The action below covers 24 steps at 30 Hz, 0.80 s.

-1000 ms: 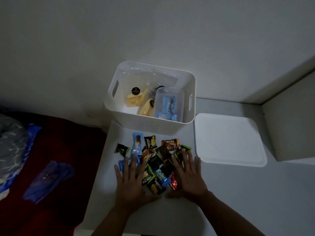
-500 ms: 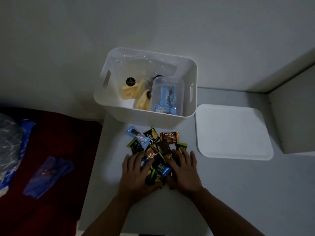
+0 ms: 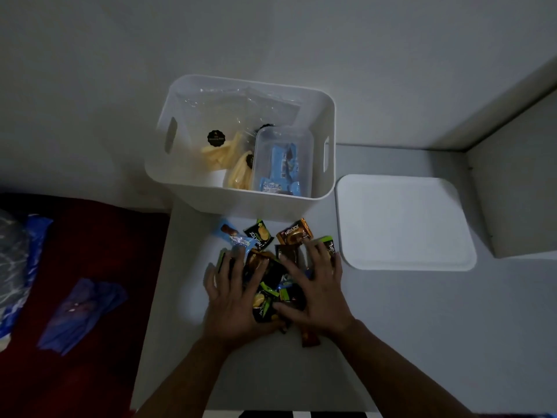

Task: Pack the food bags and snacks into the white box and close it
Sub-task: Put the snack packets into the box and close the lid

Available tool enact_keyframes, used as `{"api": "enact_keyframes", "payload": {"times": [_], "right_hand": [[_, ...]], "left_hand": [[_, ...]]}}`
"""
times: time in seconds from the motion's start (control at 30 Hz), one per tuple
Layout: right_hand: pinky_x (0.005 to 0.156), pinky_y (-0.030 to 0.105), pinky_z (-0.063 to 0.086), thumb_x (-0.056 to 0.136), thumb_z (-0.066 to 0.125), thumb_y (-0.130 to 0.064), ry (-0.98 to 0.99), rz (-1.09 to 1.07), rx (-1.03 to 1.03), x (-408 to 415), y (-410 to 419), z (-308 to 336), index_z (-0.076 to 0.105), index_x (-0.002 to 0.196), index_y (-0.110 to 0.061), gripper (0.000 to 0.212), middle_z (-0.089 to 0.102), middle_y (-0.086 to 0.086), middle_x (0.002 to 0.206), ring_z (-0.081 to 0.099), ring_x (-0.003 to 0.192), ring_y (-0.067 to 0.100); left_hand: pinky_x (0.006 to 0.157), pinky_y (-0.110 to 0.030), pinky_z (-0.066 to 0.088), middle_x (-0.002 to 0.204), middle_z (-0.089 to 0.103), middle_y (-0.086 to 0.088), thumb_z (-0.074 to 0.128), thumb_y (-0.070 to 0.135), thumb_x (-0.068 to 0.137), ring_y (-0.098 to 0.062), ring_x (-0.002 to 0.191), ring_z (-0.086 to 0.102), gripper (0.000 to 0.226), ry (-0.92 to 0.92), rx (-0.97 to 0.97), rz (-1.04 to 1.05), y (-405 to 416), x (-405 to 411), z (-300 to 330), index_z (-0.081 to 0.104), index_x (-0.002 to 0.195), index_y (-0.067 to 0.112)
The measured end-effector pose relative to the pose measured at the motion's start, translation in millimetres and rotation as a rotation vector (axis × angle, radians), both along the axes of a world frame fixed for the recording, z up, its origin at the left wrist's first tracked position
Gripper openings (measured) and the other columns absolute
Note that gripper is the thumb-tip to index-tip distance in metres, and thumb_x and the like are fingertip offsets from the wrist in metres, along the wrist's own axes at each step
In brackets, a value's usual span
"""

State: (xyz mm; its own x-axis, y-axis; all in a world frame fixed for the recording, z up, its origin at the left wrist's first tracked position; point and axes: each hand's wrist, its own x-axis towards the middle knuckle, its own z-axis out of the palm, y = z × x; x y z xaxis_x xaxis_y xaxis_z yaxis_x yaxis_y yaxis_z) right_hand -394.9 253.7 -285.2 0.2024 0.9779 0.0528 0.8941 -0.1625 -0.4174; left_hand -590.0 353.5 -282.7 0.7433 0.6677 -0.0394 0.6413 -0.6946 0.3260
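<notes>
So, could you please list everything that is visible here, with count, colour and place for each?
white box: one, white, open, at the far edge of the table
food bags: at least two, clear with pale yellow pieces, inside the box, left part
clear container: one, holding light blue packets, inside the box, right part
lid: one, white, flat on the table, right of the box
snack packets: a pile, exact count unclear, black, orange, green and blue, in front of the box
table: one, light grey
blue bag: one, on the red cloth, left
left hand: open, on the pile
right hand: open, on the pile
</notes>
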Motion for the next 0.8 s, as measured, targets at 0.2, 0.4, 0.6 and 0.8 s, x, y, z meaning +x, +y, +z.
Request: {"api": "enact_keyframes", "payload": {"times": [0.2,0.4,0.6,0.8], "right_hand": [[0.118,0.066,0.018,0.091,0.055,-0.068,-0.018,-0.01,-0.038,-1,-13,-27,0.055,0.142,-0.039,0.059,0.043,0.007,0.157,0.027,0.152,0.033],[0.095,0.044,0.035,0.08,0.067,-0.05,0.017,-0.084,-0.003,-1,-4,-36,0.064,0.113,-0.033,0.038,0.057,0.001,0.129,0.053,0.119,0.023],[0.076,0.039,0.048,0.069,0.072,-0.049,-0.012,-0.06,-0.076,15,12,-28,0.057,0.105,-0.031,0.043,0.061,0.001,0.108,0.059,0.097,0.023],[0.066,0.023,0.046,0.069,0.081,-0.029,0.161,-0.052,-0.119,32,25,-5,0.059,0.106,-0.026,0.043,0.06,0.0,0.107,0.06,0.091,0.018]], "left_hand": [[0.113,-0.063,0.025,0.16,0.036,-0.01,0.052,0.089,0.072,-0.036,0.146,0.033,0.09,0.004,-0.026,-0.126,6,2,-19,0.057,0.14,0.03],[0.091,-0.048,0.041,0.133,0.06,-0.009,0.059,0.075,0.081,-0.033,0.116,0.056,0.063,-0.103,0.087,-0.103,1,11,-28,0.07,0.117,0.025],[0.079,-0.033,0.045,0.111,0.059,0.001,0.062,0.063,0.082,-0.02,0.098,0.057,0.046,-0.047,0.013,-0.069,13,23,-24,0.065,0.106,0.024],[0.061,-0.019,0.035,0.09,0.057,0.011,0.07,0.045,0.07,-0.01,0.075,0.057,0.03,-0.038,-0.167,-0.012,26,38,3,0.056,0.091,0.029]]}}
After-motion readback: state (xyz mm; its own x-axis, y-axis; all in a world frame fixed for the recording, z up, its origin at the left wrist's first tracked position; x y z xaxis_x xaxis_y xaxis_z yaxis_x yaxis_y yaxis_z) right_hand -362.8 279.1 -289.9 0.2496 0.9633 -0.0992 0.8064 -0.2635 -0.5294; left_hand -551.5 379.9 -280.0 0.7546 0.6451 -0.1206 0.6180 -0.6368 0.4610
